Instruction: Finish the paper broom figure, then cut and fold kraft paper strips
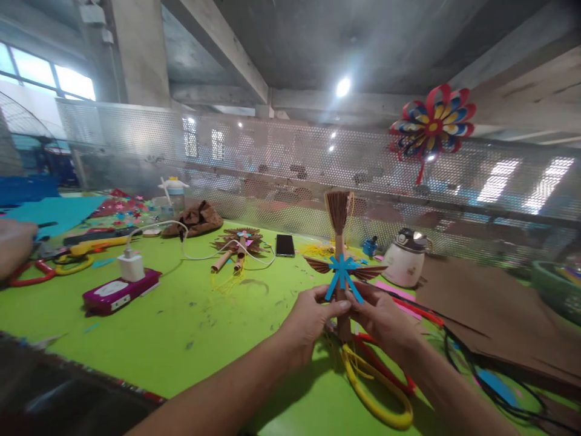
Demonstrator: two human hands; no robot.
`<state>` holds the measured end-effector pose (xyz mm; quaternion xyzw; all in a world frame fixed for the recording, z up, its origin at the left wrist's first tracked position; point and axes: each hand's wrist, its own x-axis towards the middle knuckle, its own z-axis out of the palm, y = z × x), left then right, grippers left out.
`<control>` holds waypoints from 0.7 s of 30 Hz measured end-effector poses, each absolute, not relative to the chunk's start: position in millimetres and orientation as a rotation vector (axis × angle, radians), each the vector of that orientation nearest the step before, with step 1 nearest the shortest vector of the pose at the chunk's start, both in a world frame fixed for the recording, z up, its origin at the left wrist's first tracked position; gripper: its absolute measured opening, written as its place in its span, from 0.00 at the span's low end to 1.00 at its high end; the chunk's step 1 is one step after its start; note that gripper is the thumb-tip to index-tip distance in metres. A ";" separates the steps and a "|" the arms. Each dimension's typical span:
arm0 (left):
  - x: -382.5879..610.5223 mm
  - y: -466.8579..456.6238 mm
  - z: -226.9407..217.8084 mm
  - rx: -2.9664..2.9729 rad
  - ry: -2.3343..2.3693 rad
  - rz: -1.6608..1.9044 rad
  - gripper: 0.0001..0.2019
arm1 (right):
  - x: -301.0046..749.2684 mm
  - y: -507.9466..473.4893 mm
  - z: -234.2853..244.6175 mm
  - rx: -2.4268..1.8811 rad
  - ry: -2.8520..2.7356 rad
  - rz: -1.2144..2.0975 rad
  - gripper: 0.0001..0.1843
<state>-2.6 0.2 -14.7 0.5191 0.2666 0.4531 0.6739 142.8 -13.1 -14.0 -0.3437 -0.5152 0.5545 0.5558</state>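
Note:
Both my hands hold a brown paper craft (339, 225) upright above the green table (190, 315). It is a rolled stick with a fanned top, brown paper wings at the sides and a blue paper star (342, 275) on its front. My left hand (311, 321) pinches the stick just below the star. My right hand (385, 321) grips the stick from the other side, its fingers closed round it. Under my hands lie yellow-handled scissors (376, 390) and red-handled scissors (385, 363).
A finished brown paper craft (238, 245) lies further back beside a black phone (285, 245). A magenta power strip with a white charger (120, 287) is at left, a white pot (406, 257) and brown cardboard sheets (490, 321) at right. Another person's hand (13, 245) shows at far left. A colourful pinwheel (431, 127) hangs on the mesh screen.

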 end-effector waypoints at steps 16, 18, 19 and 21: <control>-13.3 33.9 -13.7 0.914 0.643 1.251 0.13 | 173.5 -2.9 -17.5 -1.198 -1.362 1.045 0.21; -17.0 38.4 -13.9 0.919 0.663 1.262 0.14 | 178.1 0.4 -19.2 -1.204 -1.356 1.061 0.21; -18.7 40.7 -14.5 0.921 0.674 1.262 0.14 | 180.5 2.1 -19.0 -1.205 -1.343 1.062 0.20; -21.7 45.1 -16.4 0.919 0.692 1.258 0.14 | 185.6 2.6 -14.5 -1.222 -1.350 1.078 0.20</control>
